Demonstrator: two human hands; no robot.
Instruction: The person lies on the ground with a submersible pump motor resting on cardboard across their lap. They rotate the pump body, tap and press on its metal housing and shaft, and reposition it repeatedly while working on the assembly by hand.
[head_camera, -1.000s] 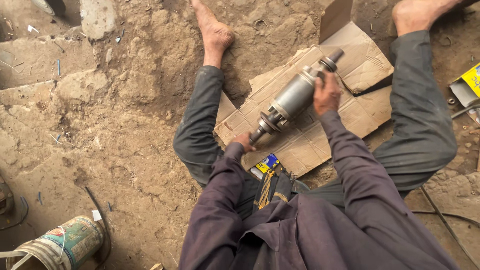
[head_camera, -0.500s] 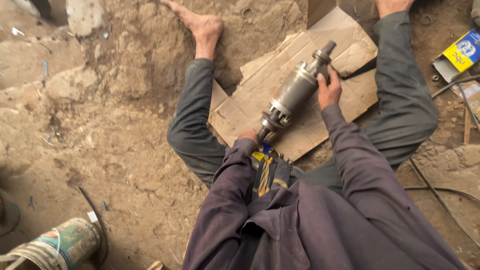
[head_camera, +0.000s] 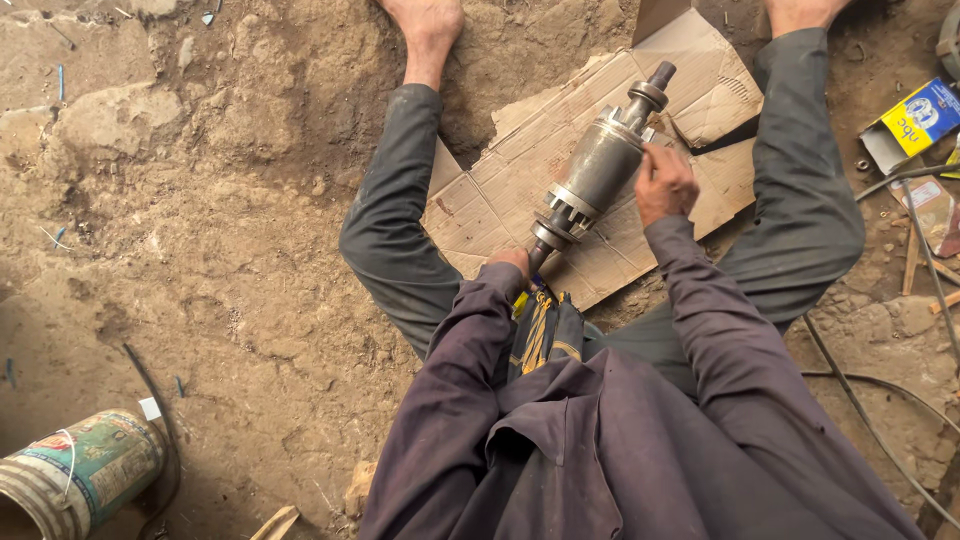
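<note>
**A:** What are the hands doing?

**B:** A person sits on bare dirt, legs spread, seen from above. The left hand (head_camera: 512, 263) is closed around the near, lower end of a grey metal motor rotor (head_camera: 598, 168); only the knuckles show past the sleeve. The right hand (head_camera: 664, 182) is wrapped against the right side of the rotor's thick middle, fingers curled on it.

**A:** Where is the rotor?

**B:** It slants from the lap up and to the right, over a flattened cardboard sheet (head_camera: 500, 200) lying between the legs. Whether its far tip touches the cardboard, I cannot tell.

**A:** Has anything changed from a moment ago?

**B:** Little. Both hands keep the same hold and the rotor has the same tilt. The view has shifted: the feet now sit at the top edge. The paint tin (head_camera: 75, 478) remains at lower left, and the yellow and blue box (head_camera: 915, 122) has come further into view at right.
</note>
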